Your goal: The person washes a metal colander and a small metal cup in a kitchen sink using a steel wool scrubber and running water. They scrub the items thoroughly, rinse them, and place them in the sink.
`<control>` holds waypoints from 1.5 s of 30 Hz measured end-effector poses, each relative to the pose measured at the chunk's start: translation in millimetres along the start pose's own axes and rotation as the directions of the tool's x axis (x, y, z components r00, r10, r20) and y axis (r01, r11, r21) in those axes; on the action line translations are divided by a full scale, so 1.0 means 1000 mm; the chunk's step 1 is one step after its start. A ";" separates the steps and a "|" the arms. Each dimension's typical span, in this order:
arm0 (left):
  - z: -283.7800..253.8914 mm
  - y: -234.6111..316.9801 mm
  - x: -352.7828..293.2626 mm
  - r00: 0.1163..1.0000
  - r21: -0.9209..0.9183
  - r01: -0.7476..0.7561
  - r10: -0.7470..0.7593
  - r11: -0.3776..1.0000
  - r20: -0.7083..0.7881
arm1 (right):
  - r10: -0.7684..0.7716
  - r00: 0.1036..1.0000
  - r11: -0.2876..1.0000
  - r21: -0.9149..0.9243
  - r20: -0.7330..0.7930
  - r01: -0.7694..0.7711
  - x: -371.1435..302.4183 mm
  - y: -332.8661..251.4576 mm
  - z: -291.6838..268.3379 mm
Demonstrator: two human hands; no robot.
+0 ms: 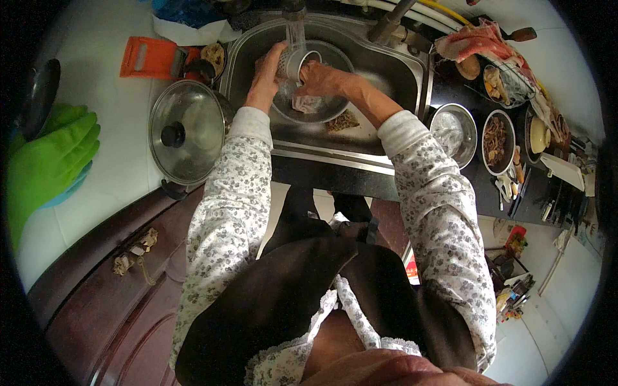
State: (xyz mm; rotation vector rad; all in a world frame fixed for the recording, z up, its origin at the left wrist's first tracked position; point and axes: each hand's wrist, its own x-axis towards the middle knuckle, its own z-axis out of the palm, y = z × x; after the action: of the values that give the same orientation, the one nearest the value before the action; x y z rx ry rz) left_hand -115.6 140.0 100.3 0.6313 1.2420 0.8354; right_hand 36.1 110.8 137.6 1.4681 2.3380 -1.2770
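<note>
A pale cup (291, 65) is held tilted over a basin (335, 56) in a steel sink (386, 64), beneath a stream of water (295, 32) from the tap (293, 8) at the far edge. The cup's side is clasped by the left hand (264, 76), whose grip is closed around it, while the right hand (324, 81) is brought to its open mouth with fingers bent; whether anything is pinched by that grip, or the rim merely touched, cannot be told. Rinsing of the cup appears to be the step in hand, judged by the water and the placement of both hands. For the next move, a firm left grip would be called for, with the cup turned so that its inside is reached by the flow. Below the right hand, a pale crumpled item (307, 105) is seen at the basin, its kind unclear. To the left, a lidded pot (193, 132) is set on the surface (122, 106); to the right, a steel bowl (454, 133) is placed beside a bowl of brown food (496, 143).
</note>
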 end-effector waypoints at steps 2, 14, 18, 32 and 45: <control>-0.005 0.001 0.004 1.000 0.072 -0.009 0.007 0.997 0.028 | 0.026 1.000 0.999 -0.037 -0.002 -0.026 0.000 -0.001 0.004; 0.016 0.006 0.008 0.999 -0.094 -0.025 0.029 0.995 0.045 | -0.145 0.913 0.950 0.203 -0.381 0.235 0.009 0.011 0.011; 0.014 0.003 0.002 0.993 -0.114 -0.013 0.026 0.993 0.114 | -0.323 0.872 0.945 -0.079 -0.367 0.316 0.014 0.026 0.010; 0.003 -0.003 0.016 0.992 -0.065 -0.090 0.095 0.994 0.080 | -0.148 0.974 0.984 -0.120 -0.169 0.129 0.014 0.016 0.010; -0.004 -0.020 0.024 0.997 -0.515 0.083 -0.066 0.853 0.051 | 0.102 0.445 0.866 0.299 -0.890 0.400 -0.014 0.013 0.005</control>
State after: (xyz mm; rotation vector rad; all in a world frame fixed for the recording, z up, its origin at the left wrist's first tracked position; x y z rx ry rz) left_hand -112.8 148.7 70.5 0.1548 0.9450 1.0383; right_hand 52.3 99.6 133.4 2.7117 2.9184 -1.3847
